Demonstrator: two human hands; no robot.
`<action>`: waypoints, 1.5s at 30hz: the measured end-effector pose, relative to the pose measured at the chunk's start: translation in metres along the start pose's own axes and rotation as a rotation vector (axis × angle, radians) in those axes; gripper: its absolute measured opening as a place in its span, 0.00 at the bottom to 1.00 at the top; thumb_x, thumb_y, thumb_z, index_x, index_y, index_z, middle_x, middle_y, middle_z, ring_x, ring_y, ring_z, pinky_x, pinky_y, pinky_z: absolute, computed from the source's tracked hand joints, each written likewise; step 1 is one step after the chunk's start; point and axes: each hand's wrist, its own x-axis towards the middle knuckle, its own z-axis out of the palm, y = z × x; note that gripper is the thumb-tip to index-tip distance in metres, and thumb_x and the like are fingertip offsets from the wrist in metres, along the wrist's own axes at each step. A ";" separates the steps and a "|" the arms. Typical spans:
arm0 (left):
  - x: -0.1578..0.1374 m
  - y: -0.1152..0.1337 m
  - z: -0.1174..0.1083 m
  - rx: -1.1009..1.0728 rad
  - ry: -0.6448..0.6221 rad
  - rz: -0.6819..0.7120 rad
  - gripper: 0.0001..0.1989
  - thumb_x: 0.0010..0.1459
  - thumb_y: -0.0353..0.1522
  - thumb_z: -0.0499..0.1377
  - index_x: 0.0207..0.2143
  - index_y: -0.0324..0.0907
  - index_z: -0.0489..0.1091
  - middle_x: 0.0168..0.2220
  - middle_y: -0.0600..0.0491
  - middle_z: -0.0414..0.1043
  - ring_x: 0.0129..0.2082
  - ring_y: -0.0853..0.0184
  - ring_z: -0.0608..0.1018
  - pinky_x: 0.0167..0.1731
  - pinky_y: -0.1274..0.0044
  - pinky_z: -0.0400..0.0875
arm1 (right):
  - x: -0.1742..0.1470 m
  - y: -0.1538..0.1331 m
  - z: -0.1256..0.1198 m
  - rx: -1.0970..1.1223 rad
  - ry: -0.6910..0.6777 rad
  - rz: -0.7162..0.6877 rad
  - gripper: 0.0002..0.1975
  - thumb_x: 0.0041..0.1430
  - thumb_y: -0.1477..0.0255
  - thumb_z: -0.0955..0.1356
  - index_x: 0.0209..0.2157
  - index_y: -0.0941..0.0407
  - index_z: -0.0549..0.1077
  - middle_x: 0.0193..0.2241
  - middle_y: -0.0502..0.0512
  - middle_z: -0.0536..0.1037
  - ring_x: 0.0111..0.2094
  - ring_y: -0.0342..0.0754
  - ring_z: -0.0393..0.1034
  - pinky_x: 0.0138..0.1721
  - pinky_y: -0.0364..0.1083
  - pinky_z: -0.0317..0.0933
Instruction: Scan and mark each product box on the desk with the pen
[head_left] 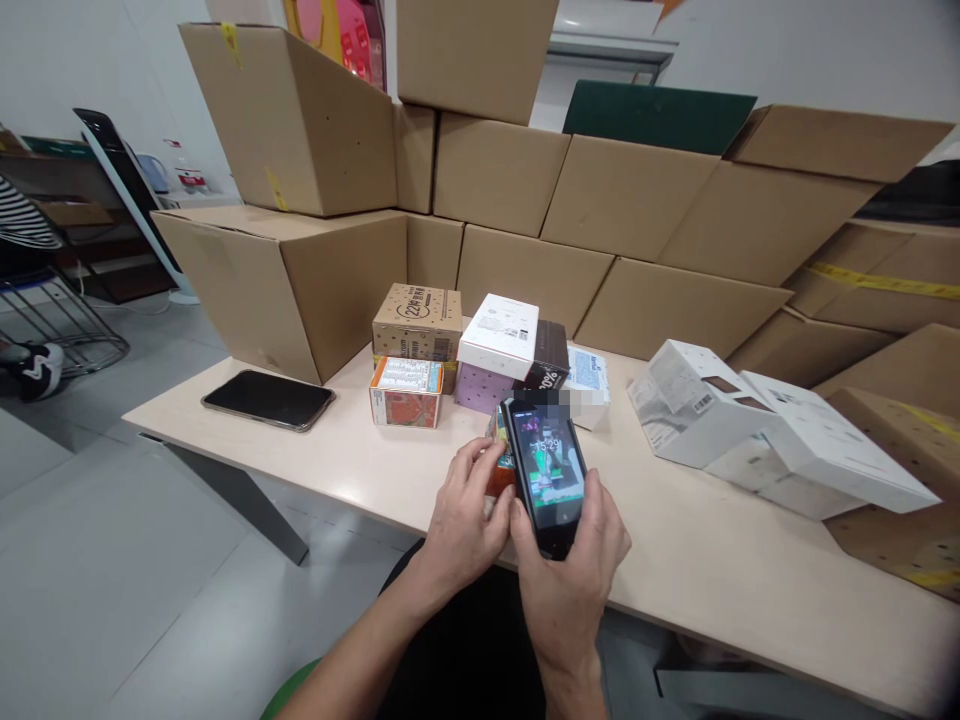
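Black rectangular smartphone (553, 470) held in right hand (571, 560)
Thumb and fingers clasp its edges; half-curled left hand (466, 512) grips small orange-and-teal cardboard box (502, 479).

Left forearm (384, 622) bare, right forearm (564, 650) bare; black clothing (466, 655) over lap, details too dark to tell.

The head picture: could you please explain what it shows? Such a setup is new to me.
This single picture comes from a camera worn on a person's head, looking forward and down. No robot works here. The person's right hand holds a handheld device with its screen lit; the left hand touches a small box, partly hidden. On the table are a dark-screened phone, an orange-and-white box and white boxes, among others. Large cardboard boxes are stacked behind.
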 end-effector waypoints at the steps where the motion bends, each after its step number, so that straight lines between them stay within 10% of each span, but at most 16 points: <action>1: 0.000 0.000 0.000 0.001 -0.001 0.000 0.25 0.64 0.28 0.55 0.63 0.44 0.59 0.59 0.41 0.62 0.61 0.57 0.68 0.60 0.62 0.69 | 0.000 0.000 0.000 0.005 -0.005 0.003 0.40 0.58 0.61 0.72 0.67 0.60 0.57 0.56 0.74 0.68 0.56 0.65 0.64 0.53 0.66 0.61; 15: 0.001 0.002 -0.001 0.039 0.020 0.023 0.21 0.63 0.27 0.55 0.59 0.44 0.63 0.57 0.43 0.66 0.59 0.58 0.70 0.59 0.63 0.70 | 0.001 0.009 -0.005 -0.012 -0.013 0.000 0.40 0.58 0.60 0.71 0.67 0.59 0.57 0.56 0.73 0.69 0.56 0.64 0.64 0.53 0.65 0.61; 36: -0.003 -0.001 0.002 -0.010 0.037 0.069 0.22 0.62 0.25 0.55 0.59 0.44 0.65 0.54 0.43 0.67 0.55 0.61 0.74 0.55 0.68 0.73 | 0.005 0.140 -0.073 -0.576 -0.175 0.248 0.46 0.56 0.44 0.61 0.59 0.71 0.69 0.36 0.75 0.75 0.38 0.69 0.69 0.43 0.68 0.62; 45: -0.004 -0.003 0.001 -0.091 0.005 0.099 0.31 0.53 0.18 0.52 0.59 0.43 0.64 0.52 0.45 0.70 0.53 0.61 0.75 0.51 0.70 0.76 | 0.018 0.079 -0.055 -0.218 -0.349 0.152 0.43 0.60 0.46 0.63 0.66 0.60 0.58 0.56 0.75 0.68 0.56 0.69 0.64 0.52 0.67 0.62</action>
